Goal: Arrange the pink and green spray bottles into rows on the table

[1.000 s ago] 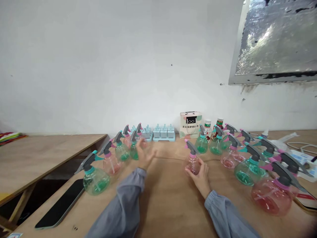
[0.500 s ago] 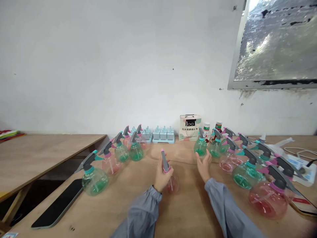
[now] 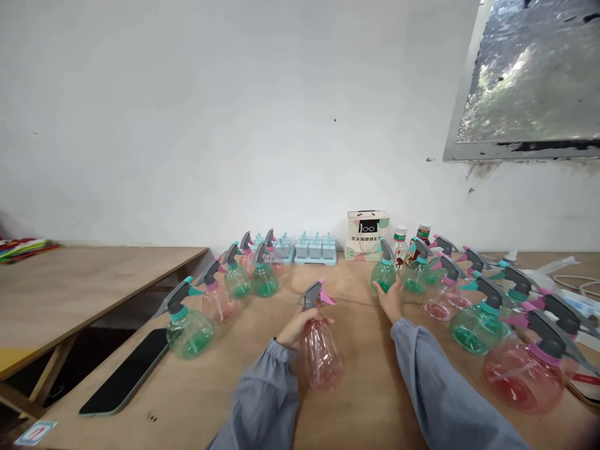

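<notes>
My left hand [image 3: 294, 326] is closed round the neck of a pink spray bottle [image 3: 320, 354] with a grey trigger head, which is tilted so that its base points toward me. My right hand [image 3: 392, 300] reaches forward with its fingers against a green spray bottle [image 3: 383, 274] standing at the near end of the right-hand row; I cannot tell if it grips the bottle. Both arms wear grey sleeves.
Pink and green spray bottles stand in a row at the left [image 3: 190, 330] and in a larger group at the right [image 3: 522, 374]. A black phone [image 3: 125, 372] lies at the table's [image 3: 365, 400] left edge. Blue trays [image 3: 315, 251], a small box [image 3: 367, 235] and cables [image 3: 579, 287] lie behind.
My left hand has tipped the pink bottle over and drawn it nearer. My right hand has moved forward from open air to the green bottle.
</notes>
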{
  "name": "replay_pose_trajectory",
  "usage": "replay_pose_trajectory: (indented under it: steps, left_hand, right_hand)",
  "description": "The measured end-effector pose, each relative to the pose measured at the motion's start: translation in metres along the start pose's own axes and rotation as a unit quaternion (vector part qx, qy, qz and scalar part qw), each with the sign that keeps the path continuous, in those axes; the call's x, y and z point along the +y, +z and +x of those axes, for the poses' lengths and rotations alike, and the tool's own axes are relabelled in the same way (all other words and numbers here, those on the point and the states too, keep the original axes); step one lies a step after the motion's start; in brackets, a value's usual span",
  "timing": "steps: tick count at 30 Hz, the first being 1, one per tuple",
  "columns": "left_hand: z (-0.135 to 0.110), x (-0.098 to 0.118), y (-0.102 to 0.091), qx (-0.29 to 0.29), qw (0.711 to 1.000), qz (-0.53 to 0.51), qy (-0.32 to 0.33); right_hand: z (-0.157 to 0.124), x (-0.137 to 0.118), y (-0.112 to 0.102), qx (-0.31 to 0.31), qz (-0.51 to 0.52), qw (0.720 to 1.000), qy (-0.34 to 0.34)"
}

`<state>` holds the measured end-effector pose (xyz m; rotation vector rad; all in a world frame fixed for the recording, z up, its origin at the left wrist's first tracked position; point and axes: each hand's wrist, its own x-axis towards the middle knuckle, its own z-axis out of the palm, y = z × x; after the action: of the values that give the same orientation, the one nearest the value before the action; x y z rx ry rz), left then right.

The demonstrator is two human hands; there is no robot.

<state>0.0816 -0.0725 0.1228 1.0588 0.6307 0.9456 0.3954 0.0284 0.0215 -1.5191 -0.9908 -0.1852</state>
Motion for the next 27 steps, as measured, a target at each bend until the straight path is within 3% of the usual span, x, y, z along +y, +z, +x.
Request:
replay_pose_trajectory:
  steps: [4,10,16,21,27]
  left_hand:
    - [0.001,0.001,0.002,-0.017,0.999,-0.037,-0.016]
    - [0.01,-0.009,0.011,0.039,0.998,-0.053,0.013]
    - [0.015,-0.002,0.022,0.067,0.997,-0.044,0.008]
    - [0.02,-0.003,0.036,0.033,0.997,-0.068,0.022]
    - [0.023,-0.016,0.037,0.115,0.989,-0.088,0.002]
  right_hand:
    - [-0.039,0.003,-0.029,-0.034,0.011,0.999,-0.025]
    - [-0.08,-0.003,-0.059,-0.03,0.049,0.998,0.011]
    - [-0.081,-0.015,-0.066,-0.015,0.036,0.999,-0.025]
    - [-0.08,-0.019,-0.074,-0.047,-0.009,0.999,-0.016]
    - [-0.08,-0.024,-0.074,-0.057,-0.015,0.998,-0.012]
